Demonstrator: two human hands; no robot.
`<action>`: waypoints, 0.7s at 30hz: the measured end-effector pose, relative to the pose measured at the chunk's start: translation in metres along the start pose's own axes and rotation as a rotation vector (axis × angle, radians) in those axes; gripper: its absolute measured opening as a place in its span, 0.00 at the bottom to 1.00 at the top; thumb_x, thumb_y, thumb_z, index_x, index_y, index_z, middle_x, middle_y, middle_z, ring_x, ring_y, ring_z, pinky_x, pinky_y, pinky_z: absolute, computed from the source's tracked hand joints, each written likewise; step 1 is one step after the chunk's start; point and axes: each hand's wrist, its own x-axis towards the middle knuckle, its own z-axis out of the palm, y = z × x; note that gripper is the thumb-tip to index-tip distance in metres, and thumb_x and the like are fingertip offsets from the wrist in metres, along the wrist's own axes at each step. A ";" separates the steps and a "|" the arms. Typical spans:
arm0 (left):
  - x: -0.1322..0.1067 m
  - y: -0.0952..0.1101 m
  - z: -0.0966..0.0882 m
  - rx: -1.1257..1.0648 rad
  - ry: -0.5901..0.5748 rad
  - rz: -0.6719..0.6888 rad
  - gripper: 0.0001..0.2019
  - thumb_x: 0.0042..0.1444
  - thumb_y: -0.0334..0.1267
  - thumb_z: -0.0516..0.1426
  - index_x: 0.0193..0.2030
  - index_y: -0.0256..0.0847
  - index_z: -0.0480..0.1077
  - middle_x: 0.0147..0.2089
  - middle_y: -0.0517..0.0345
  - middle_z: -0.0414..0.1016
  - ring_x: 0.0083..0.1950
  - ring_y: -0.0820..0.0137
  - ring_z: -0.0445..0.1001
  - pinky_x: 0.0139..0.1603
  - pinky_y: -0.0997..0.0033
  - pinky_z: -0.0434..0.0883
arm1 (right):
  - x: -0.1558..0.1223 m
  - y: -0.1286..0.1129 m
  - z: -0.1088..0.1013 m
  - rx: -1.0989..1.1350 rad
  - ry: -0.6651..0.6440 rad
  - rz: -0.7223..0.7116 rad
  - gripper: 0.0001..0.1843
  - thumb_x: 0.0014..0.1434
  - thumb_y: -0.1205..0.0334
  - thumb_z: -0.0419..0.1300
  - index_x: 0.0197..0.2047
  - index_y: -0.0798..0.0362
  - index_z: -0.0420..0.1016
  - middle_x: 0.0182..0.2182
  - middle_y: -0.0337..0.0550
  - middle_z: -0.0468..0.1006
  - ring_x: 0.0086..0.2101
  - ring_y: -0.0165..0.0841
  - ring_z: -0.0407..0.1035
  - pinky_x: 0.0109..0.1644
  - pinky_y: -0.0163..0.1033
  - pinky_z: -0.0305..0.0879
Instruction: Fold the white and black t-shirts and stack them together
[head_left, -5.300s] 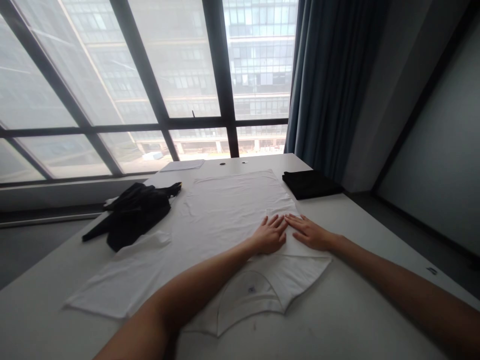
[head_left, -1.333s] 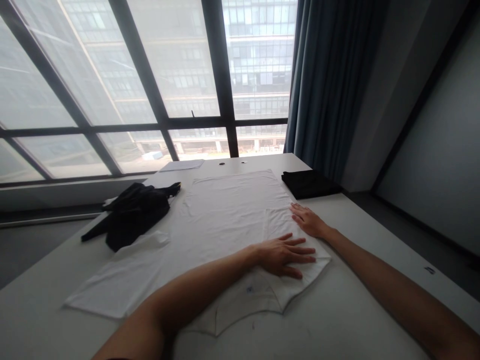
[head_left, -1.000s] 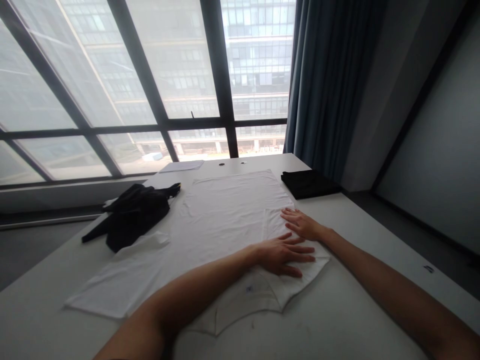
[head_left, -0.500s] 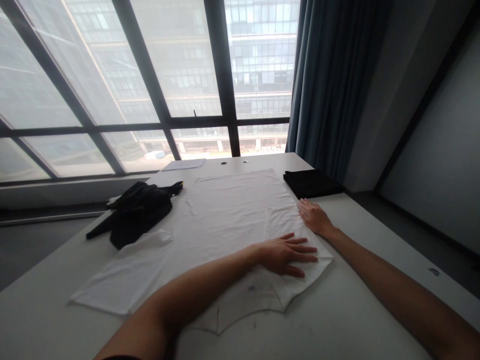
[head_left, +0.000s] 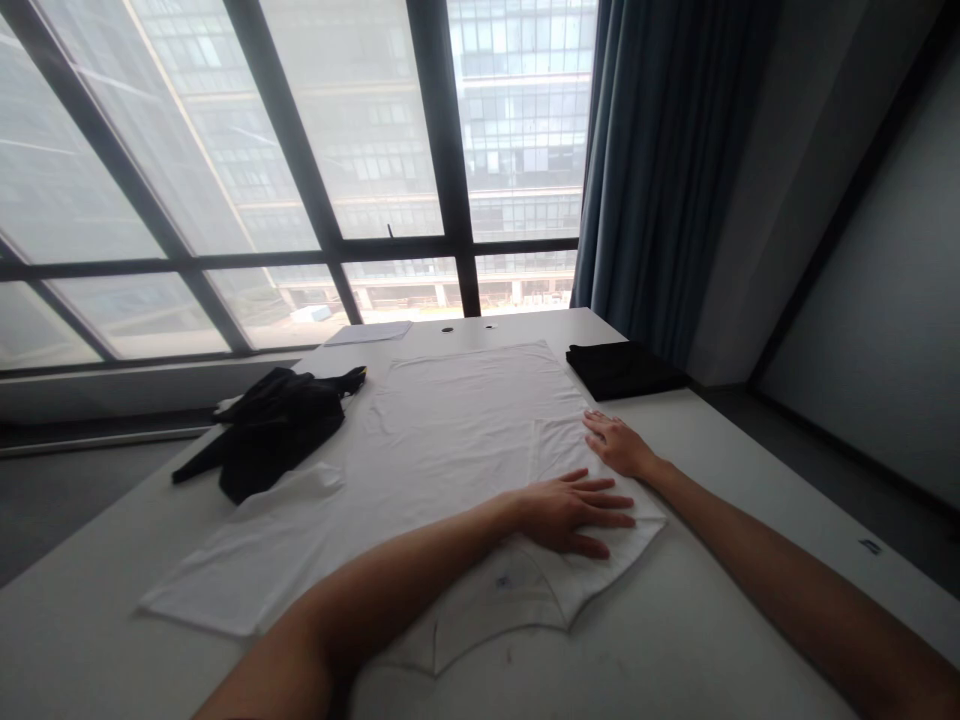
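A white T-shirt (head_left: 450, 430) lies spread on the white table (head_left: 720, 640), its collar toward me and its right sleeve folded in over the body. My left hand (head_left: 574, 513) lies flat and open on the folded sleeve near the shoulder, fingers pointing right. My right hand (head_left: 616, 443) rests flat and open on the shirt's right edge, a little farther from me. The shirt's left sleeve (head_left: 225, 580) still lies spread out to the left.
A crumpled black garment (head_left: 274, 425) lies left of the shirt. A folded black garment (head_left: 622, 368) sits at the back right by the dark curtain (head_left: 660, 170). A sheet of paper (head_left: 367, 332) lies at the table's far edge under the window.
My right hand has slid back and forth along the shirt's right edge and now sits slightly nearer than half a second ago. My left hand has stayed on the folded sleeve.
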 end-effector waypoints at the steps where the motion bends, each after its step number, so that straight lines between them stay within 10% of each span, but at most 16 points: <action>1: 0.000 0.000 0.000 0.000 0.001 -0.002 0.32 0.68 0.50 0.56 0.75 0.50 0.53 0.77 0.61 0.49 0.78 0.60 0.41 0.76 0.49 0.36 | 0.000 0.000 0.000 0.004 -0.001 0.002 0.25 0.68 0.59 0.53 0.66 0.53 0.69 0.68 0.52 0.63 0.68 0.41 0.55 0.72 0.52 0.48; 21: 0.001 0.003 -0.001 0.008 -0.019 -0.030 0.32 0.67 0.50 0.56 0.75 0.52 0.53 0.77 0.60 0.51 0.78 0.58 0.42 0.76 0.48 0.38 | -0.001 -0.004 -0.001 -0.053 -0.010 0.040 0.25 0.68 0.58 0.51 0.66 0.53 0.69 0.69 0.50 0.62 0.68 0.41 0.55 0.71 0.51 0.49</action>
